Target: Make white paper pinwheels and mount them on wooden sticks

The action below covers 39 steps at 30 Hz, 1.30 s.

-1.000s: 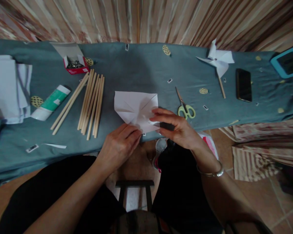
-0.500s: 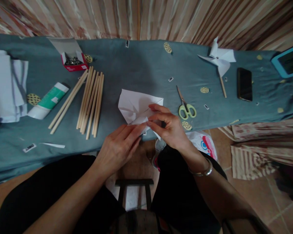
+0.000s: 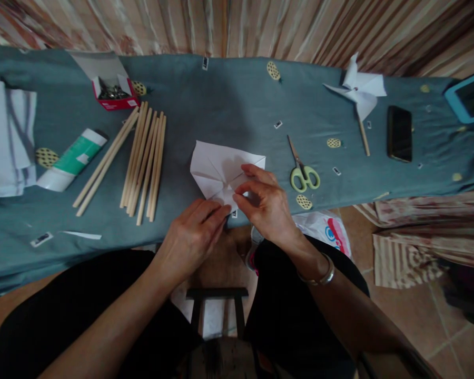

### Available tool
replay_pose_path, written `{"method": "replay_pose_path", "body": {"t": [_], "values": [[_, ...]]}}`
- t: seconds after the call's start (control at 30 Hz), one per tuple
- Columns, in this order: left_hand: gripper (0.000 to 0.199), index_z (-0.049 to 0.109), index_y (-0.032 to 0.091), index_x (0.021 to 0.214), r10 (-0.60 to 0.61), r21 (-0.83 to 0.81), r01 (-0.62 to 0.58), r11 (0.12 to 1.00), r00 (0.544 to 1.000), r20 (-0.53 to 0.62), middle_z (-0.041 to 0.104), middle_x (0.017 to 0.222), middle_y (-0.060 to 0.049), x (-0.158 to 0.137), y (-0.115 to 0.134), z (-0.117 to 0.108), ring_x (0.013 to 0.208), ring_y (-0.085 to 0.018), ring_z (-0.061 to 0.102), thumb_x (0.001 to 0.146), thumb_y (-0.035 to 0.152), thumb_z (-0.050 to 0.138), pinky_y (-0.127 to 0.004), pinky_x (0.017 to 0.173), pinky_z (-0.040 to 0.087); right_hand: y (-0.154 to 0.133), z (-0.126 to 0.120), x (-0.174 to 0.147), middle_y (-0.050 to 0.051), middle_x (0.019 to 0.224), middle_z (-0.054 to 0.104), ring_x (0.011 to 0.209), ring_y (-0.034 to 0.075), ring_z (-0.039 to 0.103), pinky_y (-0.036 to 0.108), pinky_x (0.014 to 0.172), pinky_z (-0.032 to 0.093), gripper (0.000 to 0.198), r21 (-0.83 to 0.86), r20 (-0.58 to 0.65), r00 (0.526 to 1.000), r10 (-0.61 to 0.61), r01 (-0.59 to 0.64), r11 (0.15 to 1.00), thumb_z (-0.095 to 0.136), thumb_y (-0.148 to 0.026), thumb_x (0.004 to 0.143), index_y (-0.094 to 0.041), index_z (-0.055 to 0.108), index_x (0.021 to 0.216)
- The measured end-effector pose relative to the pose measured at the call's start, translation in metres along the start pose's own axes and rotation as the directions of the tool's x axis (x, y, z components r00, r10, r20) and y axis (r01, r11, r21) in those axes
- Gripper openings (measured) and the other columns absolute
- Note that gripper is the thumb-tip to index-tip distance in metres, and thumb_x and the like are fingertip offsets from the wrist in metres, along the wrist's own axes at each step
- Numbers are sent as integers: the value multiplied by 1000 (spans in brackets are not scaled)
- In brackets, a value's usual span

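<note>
A creased sheet of white paper [image 3: 217,163] lies near the front edge of the cloth-covered table, fold lines meeting around its middle. My left hand [image 3: 195,226] grips its near edge, fingers pressed together on the paper. From the right, my right hand [image 3: 263,202] pinches a part of the same paper between thumb and forefinger, its other fingers curled above. The paper's near right part is hidden under my right hand. Just right of the hands lie green-handled scissors [image 3: 303,176], their blades pointing away from me.
Several wooden sticks [image 3: 142,163] lie to the left, beside a green-and-white tube [image 3: 73,160] and an open red box [image 3: 116,100] of small metal pieces. Stacked white paper [image 3: 3,137] sits far left. At right are a paper pinwheel [image 3: 359,92], a phone [image 3: 400,133] and a blue-framed device [image 3: 472,97].
My right hand has drawn slightly down and left over the paper. My left fingers have shifted a little toward me, and more of the paper's creased middle shows.
</note>
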<state>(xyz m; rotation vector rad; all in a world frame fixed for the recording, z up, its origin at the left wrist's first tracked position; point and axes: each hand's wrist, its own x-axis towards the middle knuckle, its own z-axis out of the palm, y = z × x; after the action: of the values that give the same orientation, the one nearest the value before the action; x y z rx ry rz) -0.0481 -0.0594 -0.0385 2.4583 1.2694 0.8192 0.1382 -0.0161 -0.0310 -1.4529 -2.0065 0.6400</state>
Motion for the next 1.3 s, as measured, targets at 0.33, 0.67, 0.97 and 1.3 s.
{"method": "replay_pose_path", "body": {"t": [0.33,0.67,0.97,1.3], "values": [[24,61,14,118,1,-21,-1,1000,1000,-6,68,98,-9,-1,0,1,86,-18,66,96,15,51,-31,76,59,1,1,0,4,131,61,122,26,57,47,107,45,9,-12,0,1000,6,-6,1000,67,-18,83,-26,68,81],[21,65,7,110,1,-11,-2,1000,997,-82,68,95,-11,1,1,5,85,-19,67,94,14,54,-30,77,59,2,5,0,7,130,62,120,26,57,45,104,47,4,3,-35,999,-36,36,999,67,-20,82,-23,67,80],[21,66,6,110,-1,3,2,1000,997,-80,68,95,-12,1,1,4,85,-19,67,93,13,55,-30,78,59,3,7,0,4,130,61,122,26,56,47,106,46,7,-41,-35,997,-72,70,997,64,-21,86,-25,68,82],[23,67,4,110,-15,-15,14,1000,998,-56,69,95,-13,1,2,2,85,-20,67,93,13,55,-32,77,60,-2,6,-3,7,135,55,126,26,52,44,106,49,18,-176,-33,978,-205,196,965,53,-21,94,-23,70,95]]}}
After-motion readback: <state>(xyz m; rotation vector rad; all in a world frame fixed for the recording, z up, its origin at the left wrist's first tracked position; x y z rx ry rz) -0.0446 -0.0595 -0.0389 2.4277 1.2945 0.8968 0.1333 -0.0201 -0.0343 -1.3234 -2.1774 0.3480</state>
